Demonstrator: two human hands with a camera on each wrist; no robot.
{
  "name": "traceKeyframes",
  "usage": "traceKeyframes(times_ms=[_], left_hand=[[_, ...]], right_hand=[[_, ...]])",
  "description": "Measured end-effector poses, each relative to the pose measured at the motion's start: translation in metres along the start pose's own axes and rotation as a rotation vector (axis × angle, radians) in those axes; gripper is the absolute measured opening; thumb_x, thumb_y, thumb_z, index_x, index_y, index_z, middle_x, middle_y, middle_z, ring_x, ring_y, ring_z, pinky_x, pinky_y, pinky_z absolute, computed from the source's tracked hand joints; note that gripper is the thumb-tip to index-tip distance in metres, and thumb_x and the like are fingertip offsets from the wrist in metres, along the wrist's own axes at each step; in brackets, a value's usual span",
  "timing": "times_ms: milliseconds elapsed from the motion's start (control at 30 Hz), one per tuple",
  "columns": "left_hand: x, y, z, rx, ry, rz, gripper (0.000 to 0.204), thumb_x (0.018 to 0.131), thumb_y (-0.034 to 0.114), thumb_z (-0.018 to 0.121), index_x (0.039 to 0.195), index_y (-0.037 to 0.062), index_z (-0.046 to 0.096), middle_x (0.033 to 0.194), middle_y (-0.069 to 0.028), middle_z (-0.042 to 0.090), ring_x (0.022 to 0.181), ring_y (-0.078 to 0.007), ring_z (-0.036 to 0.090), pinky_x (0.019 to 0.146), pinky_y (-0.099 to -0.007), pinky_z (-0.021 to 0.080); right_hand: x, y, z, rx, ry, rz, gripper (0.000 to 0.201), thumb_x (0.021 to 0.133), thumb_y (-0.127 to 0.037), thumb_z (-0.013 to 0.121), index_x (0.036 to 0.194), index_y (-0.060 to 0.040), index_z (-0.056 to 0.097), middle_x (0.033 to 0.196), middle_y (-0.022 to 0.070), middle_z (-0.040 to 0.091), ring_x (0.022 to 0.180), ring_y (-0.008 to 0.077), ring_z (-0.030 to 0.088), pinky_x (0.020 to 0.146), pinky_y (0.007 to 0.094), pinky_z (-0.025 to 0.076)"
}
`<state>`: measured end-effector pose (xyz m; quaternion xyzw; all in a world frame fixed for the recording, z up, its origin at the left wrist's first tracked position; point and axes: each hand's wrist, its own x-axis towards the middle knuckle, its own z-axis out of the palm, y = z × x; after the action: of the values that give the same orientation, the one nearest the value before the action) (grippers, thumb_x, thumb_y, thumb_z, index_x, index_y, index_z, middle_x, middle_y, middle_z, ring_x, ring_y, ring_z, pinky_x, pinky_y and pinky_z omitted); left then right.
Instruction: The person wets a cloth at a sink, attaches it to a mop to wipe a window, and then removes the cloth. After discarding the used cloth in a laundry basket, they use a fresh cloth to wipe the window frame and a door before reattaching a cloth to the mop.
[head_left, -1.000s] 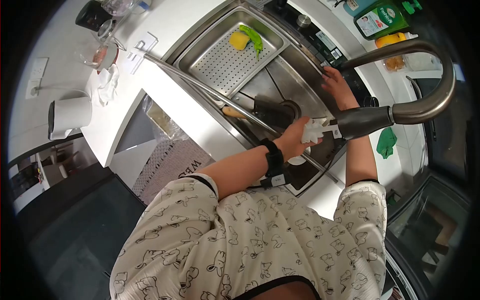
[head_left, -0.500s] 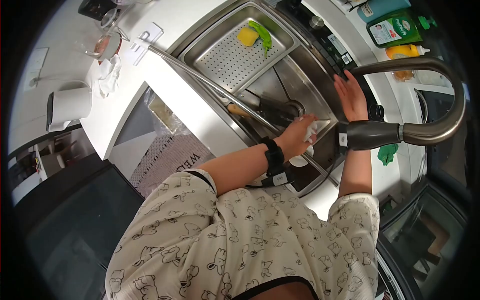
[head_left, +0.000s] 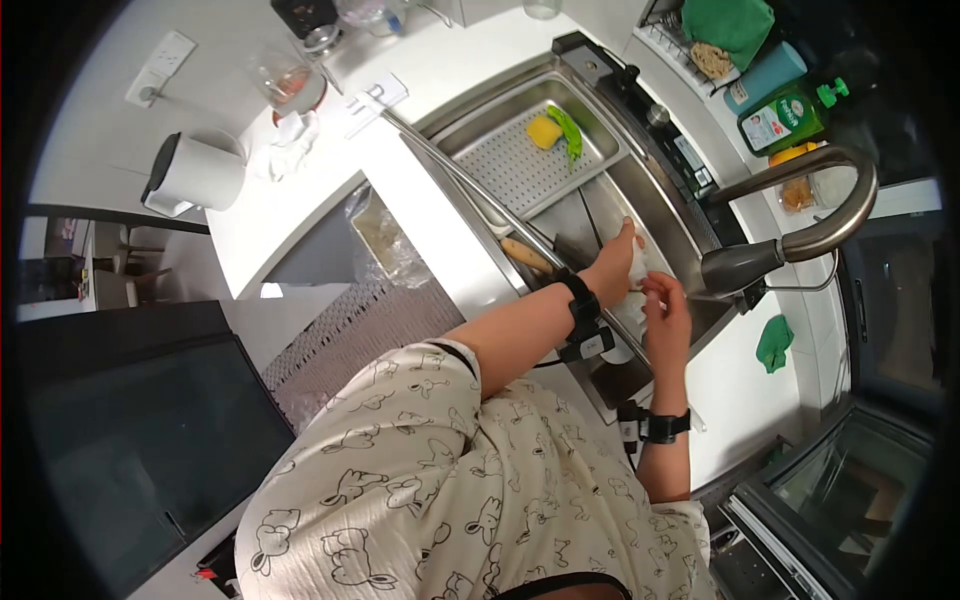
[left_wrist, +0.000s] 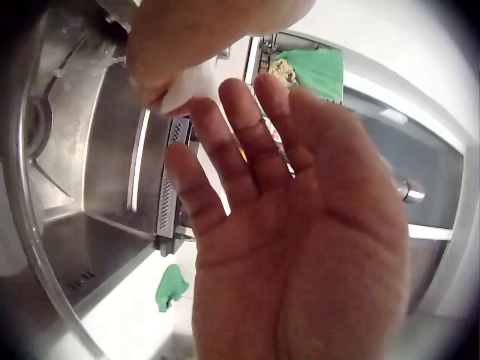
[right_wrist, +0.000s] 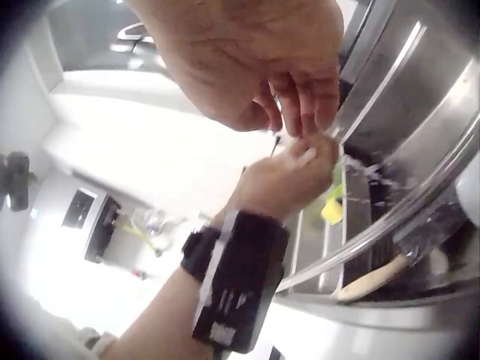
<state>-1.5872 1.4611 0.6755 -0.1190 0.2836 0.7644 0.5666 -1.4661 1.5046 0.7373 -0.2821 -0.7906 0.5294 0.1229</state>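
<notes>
Over the sink, my left hand (head_left: 608,275) grips a crumpled white tissue (left_wrist: 193,86), partly hidden by its fingers. My right hand (head_left: 668,315) is close beside it, and in the left wrist view its palm faces the camera with the fingers fairly straight. In the right wrist view its fingertips are right at the left hand. Below the hands, the wooden handle (head_left: 525,255) of a wide-bladed knife shows in the sink (head_left: 665,230). A green pepper (head_left: 568,135) and a yellow block (head_left: 544,132) lie in the perforated steel tray (head_left: 500,180).
A metal rail (head_left: 460,175) crosses the sink's near side. The faucet (head_left: 740,265) arches in from the right. Dish soap (head_left: 780,122) stands behind it, and a green cloth (head_left: 774,343) lies on the right counter. A kettle-like white appliance (head_left: 200,172) stands left.
My right hand has come back from behind the faucet head to beside my left hand. The left hand still holds the tissue. The head view has shifted.
</notes>
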Motion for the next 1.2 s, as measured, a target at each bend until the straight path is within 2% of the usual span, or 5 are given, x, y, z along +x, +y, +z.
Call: traceKeyframes(times_ms=[100,233,533,767,1200], left_hand=[[-0.019,0.014,-0.005,-0.098,-0.124,-0.012,0.043,0.091,0.048,0.034,0.108,0.0109,0.046,0.095,-0.0099,0.052,0.077,-0.0229,0.052,0.073,-0.0356,0.045],[-0.042,0.044,-0.007,0.035,-0.267,0.068,0.033,0.088,0.027,0.046,0.11,0.0029,0.045,0.108,-0.0118,0.052,0.096,-0.025,0.052,0.084,-0.0333,0.042],[-0.067,0.098,-0.017,0.555,-0.191,0.447,0.027,0.086,0.014,0.054,0.109,-0.0001,0.048,0.104,-0.0065,0.052,0.097,-0.0121,0.051,0.085,-0.025,0.043],[-0.117,0.189,-0.048,0.896,-0.001,0.723,0.018,0.085,0.012,0.052,0.098,-0.001,0.054,0.087,-0.0065,0.058,0.075,-0.011,0.056,0.07,-0.025,0.049],[-0.276,0.369,-0.306,0.692,0.316,0.82,0.019,0.09,0.013,0.045,0.097,-0.0038,0.049,0.09,-0.0089,0.053,0.077,-0.0164,0.06,0.07,-0.0276,0.053]], right_hand=[[0.008,-0.026,0.026,-0.174,0.083,-0.15,0.032,0.084,-0.013,0.054,0.113,-0.0005,0.049,0.096,0.0097,0.053,0.083,0.0162,0.052,0.068,0.0265,0.043],[0.047,0.001,0.031,-0.244,0.172,-0.202,0.041,0.081,-0.018,0.06,0.116,-0.0004,0.047,0.096,0.0124,0.047,0.082,0.0172,0.048,0.07,0.0285,0.043],[0.063,-0.049,0.048,0.357,-0.056,0.07,0.031,0.087,-0.017,0.053,0.115,-0.0041,0.052,0.089,0.0014,0.055,0.069,0.0077,0.05,0.053,0.0194,0.038],[0.081,-0.097,0.125,0.154,-0.045,-0.156,0.01,0.084,-0.018,0.057,0.089,-0.0086,0.056,0.076,-0.0047,0.051,0.069,0.0046,0.046,0.059,0.0202,0.037],[0.115,-0.206,0.413,0.799,-0.189,0.109,0.015,0.091,-0.02,0.046,0.092,-0.0049,0.049,0.087,0.0054,0.054,0.081,0.0139,0.053,0.075,0.0289,0.044]])
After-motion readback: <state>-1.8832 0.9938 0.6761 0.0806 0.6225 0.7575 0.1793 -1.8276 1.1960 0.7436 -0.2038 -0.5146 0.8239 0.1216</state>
